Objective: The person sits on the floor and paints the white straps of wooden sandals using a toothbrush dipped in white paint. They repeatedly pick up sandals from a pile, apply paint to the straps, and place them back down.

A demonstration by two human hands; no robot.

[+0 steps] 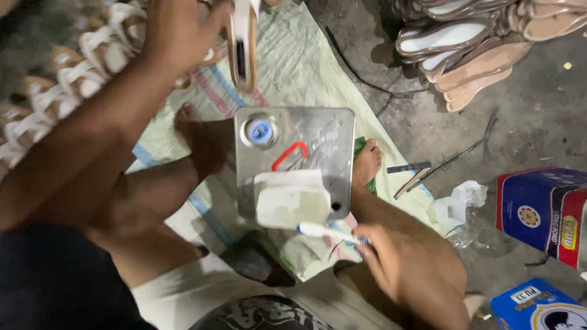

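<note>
Head view looks down on a square metal tin [293, 165] with a round cap and a red handle, and everything else is best placed against it. Your right hand [403, 269] sits just below and to the right of the tin, its fingers [373, 241] closed around the handle of a white brush [321, 231], whose tip lies at the tin's lower edge, just under the pale open container [292, 198] that rests on the tin's top. Your left hand [177, 30] is raised above and to the left of the tin, fingers clamped on a sandal sole [243, 43] held edge-on, well apart from the brush. I judge this a gluing step: load the brush lightly at the container, wipe off the excess on its rim, and bring the sole down nearer the tin so that drips fall on the metal and not on your legs. Keep the sole's face turned toward you. More finished sandals [79, 55] lie far left of the tin, loose soles [465, 55] up to its right, on the floor [520, 122].
</note>
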